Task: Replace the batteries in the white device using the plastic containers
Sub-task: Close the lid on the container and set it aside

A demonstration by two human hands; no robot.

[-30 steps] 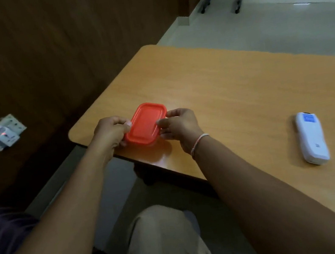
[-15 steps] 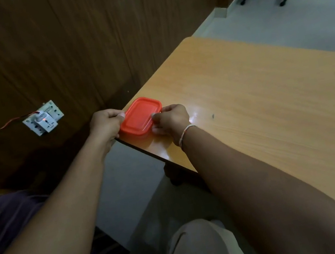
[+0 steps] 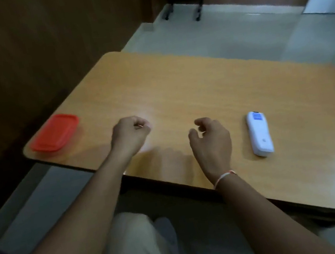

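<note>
- Both your hands have let go of the red plastic container [image 3: 54, 133]; it now sits alone at the wooden table's [image 3: 178, 93] left corner.
- Your left hand [image 3: 129, 133] is curled into an empty fist; your right hand [image 3: 210, 141] hangs loosely curled, holding nothing.
- The white device [image 3: 259, 133], smooth and oblong, lies just right of your right hand.

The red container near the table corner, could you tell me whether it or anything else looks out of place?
The red container sits lid-on at the very corner of the table, close to the edge, so a nudge might tip it off. The white device lies flat, apart from both hands. Nothing looks spilled or damaged.
</note>
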